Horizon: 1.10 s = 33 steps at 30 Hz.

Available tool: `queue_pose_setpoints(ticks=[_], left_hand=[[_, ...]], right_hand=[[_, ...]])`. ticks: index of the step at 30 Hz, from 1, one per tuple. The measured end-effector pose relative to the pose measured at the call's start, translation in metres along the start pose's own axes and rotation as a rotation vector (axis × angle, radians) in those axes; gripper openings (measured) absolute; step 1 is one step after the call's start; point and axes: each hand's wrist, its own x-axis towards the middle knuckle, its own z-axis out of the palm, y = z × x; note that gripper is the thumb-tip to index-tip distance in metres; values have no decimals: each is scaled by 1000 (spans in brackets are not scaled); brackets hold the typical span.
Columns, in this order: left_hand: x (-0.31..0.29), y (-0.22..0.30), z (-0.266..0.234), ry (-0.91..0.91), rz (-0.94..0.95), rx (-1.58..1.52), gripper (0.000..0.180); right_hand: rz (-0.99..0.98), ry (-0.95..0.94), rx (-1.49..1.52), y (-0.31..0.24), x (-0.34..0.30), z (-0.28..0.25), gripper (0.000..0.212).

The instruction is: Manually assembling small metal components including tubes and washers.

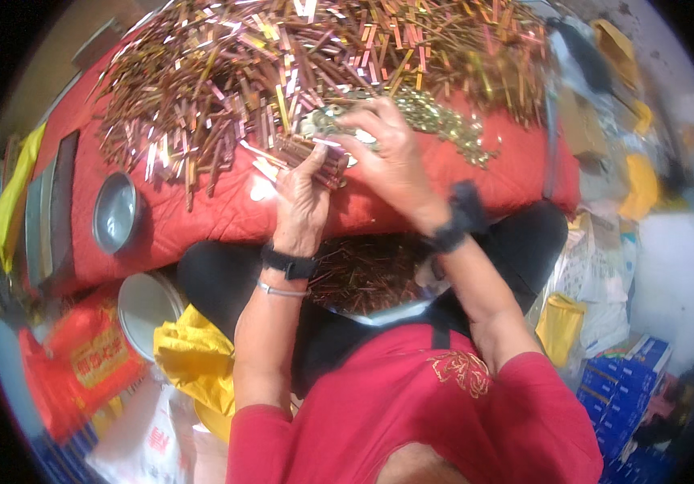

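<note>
Copper-brown sticks (315, 64), a big loose heap, cover the far half of the red quilted table (226, 214).

Head view, the only one:
- Left hand (300, 202) is clenched around a bundle of sticks (308, 155), ends pointing away from the person, just off the near edge of the heap.
- Right hand (391, 157) sits at the bundle's right end, fingers curled over it. Whether it pinches a stick or one of the small brass pieces (436, 117) lying just beyond it, I can't tell.
- Steel bowl (115, 214) stands on the table well left of the hands. A basin of sticks (367, 274) rests in the lap, below both wrists.

Risks, as I judge them:
- The bundle is held by one hand only. If that grip slackens while the right hand works the end, sticks will probably fan out and drop back into the heap or down into the lap basin, mixing with what's there.
- Heap edge touches the work spot. A wrist nudge could pull loose sticks off it into the bundle area.
- Brass pieces are scattered near the table's right side; a sweep of the right forearm could knock them to the floor clutter.
</note>
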Motion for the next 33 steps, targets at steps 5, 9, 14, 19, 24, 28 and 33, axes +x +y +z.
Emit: queue_pose_setpoints(ticks=[5, 9, 14, 19, 24, 28, 33], left_hand=[[3, -5, -11, -15, -120, -116, 25], [-3, 21, 1, 6, -133, -147, 24], [0, 23, -9, -74, -201, -131, 18], [-2, 24, 6, 49, -234, -70, 25], [-4, 26, 3, 6, -197, 49, 28], [-8, 16, 11, -18, -203, 215, 23], [-20, 18, 14, -130, -251, 285, 24]], right_hand=[[36, 143, 265, -10, 6, 30, 16], [200, 0, 132, 32, 3, -24, 11], [87, -238, -303, 82, -12, -79, 7], [-12, -328, -359, 85, -18, -58, 11], [-76, -364, -559, 76, -15, -50, 8], [212, -254, -160, 54, -13, -56, 11], [577, -236, 668, 20, 1, -35, 10]])
